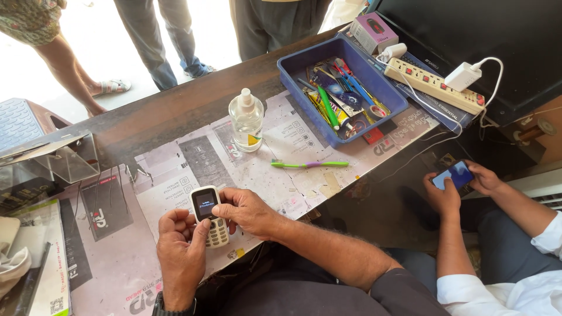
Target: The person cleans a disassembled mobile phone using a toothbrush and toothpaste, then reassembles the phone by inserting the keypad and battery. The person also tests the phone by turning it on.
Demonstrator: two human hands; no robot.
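left hand [178,248] cradling small white keypad phone [209,215] from below, thumb on keys | right hand [249,212] fingers [225,202] pinching its side edge, steadying it, screen tilted up toward wearer | held just above tabletop [175,111] near edge | toothbrush [309,164], sanitizer bottle [246,120], blue tray [304,73] lying beyond

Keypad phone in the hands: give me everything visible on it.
The phone is a small white bar handset, plastic by its look, with a lit dark screen above a pale keypad. It is held face up, slightly tilted, just above the paper-covered counter. The left hand grips its lower part, thumb on the keys; the right hand holds its right edge.
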